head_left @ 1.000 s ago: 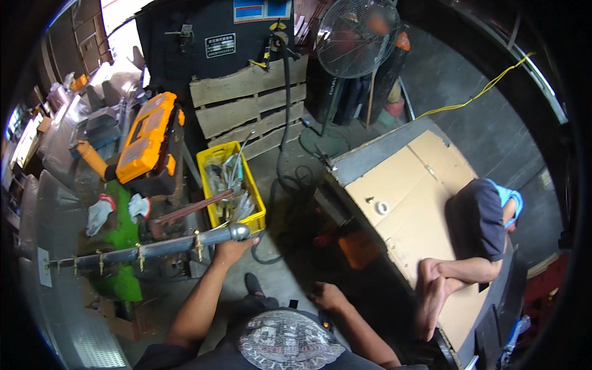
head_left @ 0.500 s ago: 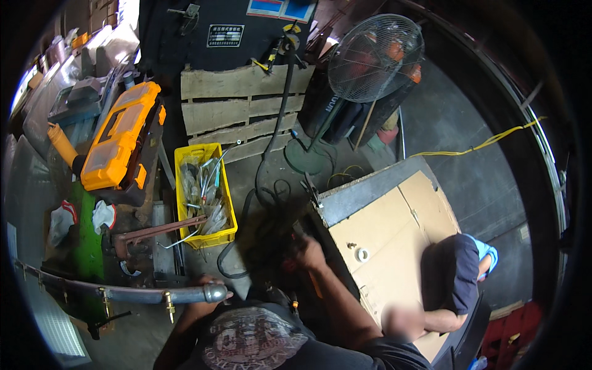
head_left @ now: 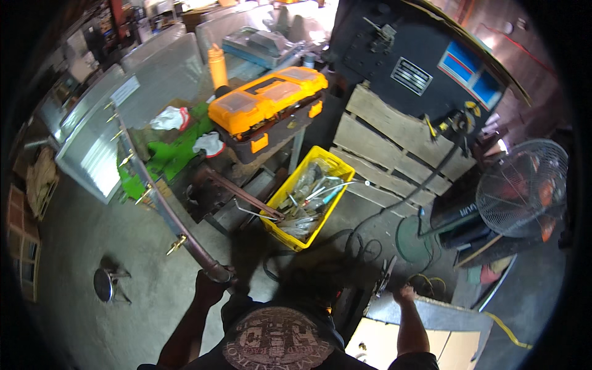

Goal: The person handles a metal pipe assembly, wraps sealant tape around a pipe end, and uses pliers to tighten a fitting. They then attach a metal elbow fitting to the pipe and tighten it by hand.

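Observation:
My left hand [head_left: 213, 287] is closed around the near end of a long, slightly curved metal pipe [head_left: 161, 206]. The pipe slants away to the far left, with several small brass fittings [head_left: 177, 245] along its side. My right arm reaches forward over the cardboard-covered table, and my right hand [head_left: 405, 295] is at its far left corner. Just left of that hand are metal pliers or a clamp [head_left: 385, 275], apart from it as far as I can see. The right fingers are too small and blurred to read.
Ahead stands a yellow crate [head_left: 308, 197] of loose parts, a rusty bar reaching its rim. Behind it, an orange-lidded toolbox [head_left: 268, 111] sits on a bench. A black cable [head_left: 407, 200] winds over the floor. A fan [head_left: 524, 188] stands right, a stool [head_left: 111, 285] left.
My view has swung left, and the other person at the table has left the picture. My right hand has moved from beside the table to its far corner. My left hand keeps the pipe.

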A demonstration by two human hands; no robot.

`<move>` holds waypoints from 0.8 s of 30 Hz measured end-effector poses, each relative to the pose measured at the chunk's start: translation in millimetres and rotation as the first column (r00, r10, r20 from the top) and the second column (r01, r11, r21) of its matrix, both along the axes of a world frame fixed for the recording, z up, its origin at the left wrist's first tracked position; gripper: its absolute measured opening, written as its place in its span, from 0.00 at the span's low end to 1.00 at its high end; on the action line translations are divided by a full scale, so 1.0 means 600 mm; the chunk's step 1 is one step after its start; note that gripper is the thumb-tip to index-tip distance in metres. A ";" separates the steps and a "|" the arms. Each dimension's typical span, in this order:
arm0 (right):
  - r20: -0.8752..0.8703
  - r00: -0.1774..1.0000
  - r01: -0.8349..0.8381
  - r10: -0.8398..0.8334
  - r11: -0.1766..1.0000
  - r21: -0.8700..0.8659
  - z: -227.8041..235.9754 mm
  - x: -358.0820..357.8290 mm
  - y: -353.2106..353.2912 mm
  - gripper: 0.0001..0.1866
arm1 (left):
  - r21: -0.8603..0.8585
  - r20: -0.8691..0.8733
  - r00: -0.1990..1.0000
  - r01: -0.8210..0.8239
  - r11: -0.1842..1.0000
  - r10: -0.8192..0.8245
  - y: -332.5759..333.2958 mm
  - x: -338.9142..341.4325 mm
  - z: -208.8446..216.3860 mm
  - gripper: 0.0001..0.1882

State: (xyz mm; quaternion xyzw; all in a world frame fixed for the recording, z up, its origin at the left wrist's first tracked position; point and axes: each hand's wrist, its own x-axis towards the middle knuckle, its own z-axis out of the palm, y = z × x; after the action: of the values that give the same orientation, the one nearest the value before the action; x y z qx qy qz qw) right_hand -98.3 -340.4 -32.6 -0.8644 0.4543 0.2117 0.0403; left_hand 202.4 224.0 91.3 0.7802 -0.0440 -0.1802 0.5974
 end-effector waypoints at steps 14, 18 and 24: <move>0.193 0.952 -0.269 0.238 0.951 0.156 0.078 -0.008 0.020 0.28 | 0.214 -0.010 0.993 0.113 0.970 -0.114 0.003 -0.006 0.041 0.17; -0.017 0.757 -0.653 0.653 0.757 0.022 0.058 -0.065 -0.008 0.28 | 0.206 0.134 0.990 -0.063 0.977 0.036 -0.007 -0.024 0.016 0.21; 0.663 0.694 -0.373 0.280 0.928 -0.001 0.174 0.227 0.115 0.18 | 0.026 -0.017 0.997 -0.080 0.996 0.081 -0.026 -0.041 0.050 0.17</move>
State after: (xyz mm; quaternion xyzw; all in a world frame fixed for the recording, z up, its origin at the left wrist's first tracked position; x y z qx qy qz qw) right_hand 38.1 -271.1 71.6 -0.9453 0.2351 -0.0693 0.2154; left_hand 177.5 208.5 121.3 0.7872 -0.0050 -0.1636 0.5946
